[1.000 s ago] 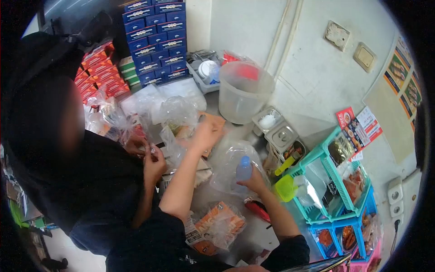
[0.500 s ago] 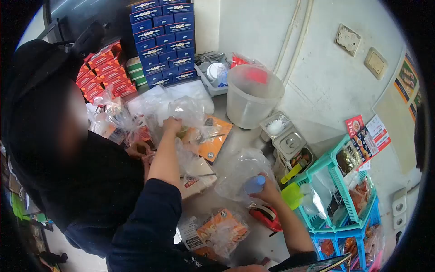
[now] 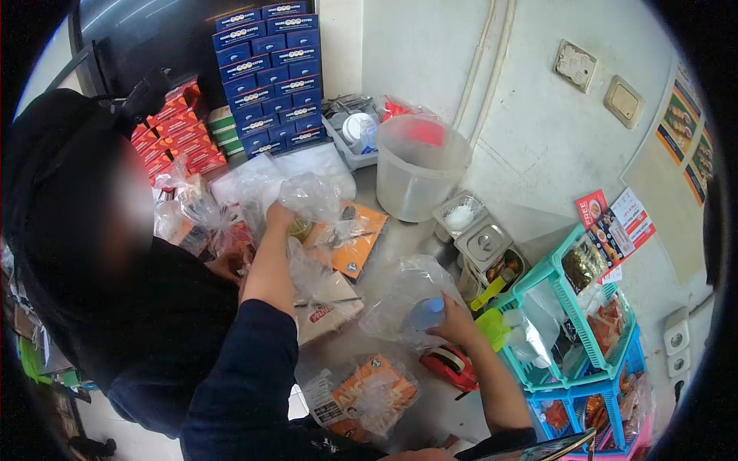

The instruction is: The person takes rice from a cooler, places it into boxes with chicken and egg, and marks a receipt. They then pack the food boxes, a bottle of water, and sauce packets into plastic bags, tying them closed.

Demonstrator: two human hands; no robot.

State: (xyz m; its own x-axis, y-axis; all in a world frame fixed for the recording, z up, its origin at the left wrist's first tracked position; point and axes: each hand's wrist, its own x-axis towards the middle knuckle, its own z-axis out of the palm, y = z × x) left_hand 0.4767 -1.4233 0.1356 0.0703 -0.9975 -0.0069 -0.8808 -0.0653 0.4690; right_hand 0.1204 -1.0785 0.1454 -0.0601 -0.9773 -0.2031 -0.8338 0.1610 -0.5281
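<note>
My left hand (image 3: 280, 218) reaches to the back left, its fingers partly hidden, closed beside a clear plastic bag (image 3: 311, 198). A small greenish tub (image 3: 300, 230) is right at those fingers; I cannot tell whether they grip it. My right hand (image 3: 457, 323) is wrapped round a pale blue plastic container (image 3: 427, 314), tilted against a large clear bag (image 3: 400, 296) on the counter. Between my arms lie a white box with red print (image 3: 329, 309) and an orange printed packet (image 3: 358, 232). A red tape dispenser (image 3: 449, 368) sits just below my right hand.
A co-worker in black (image 3: 146, 323) stands close on the left, one hand (image 3: 231, 265) at bagged goods. Behind are stacked blue boxes (image 3: 273, 84), red boxes (image 3: 181, 134) and a translucent bucket (image 3: 421, 169). Metal containers (image 3: 484, 244) and teal baskets (image 3: 565, 307) line the right. A bagged orange packet (image 3: 373, 396) lies in front.
The whole view has shifted slightly. My left hand has drawn a little left at the bag and greenish tub; my right hand keeps its hold on the blue container.
</note>
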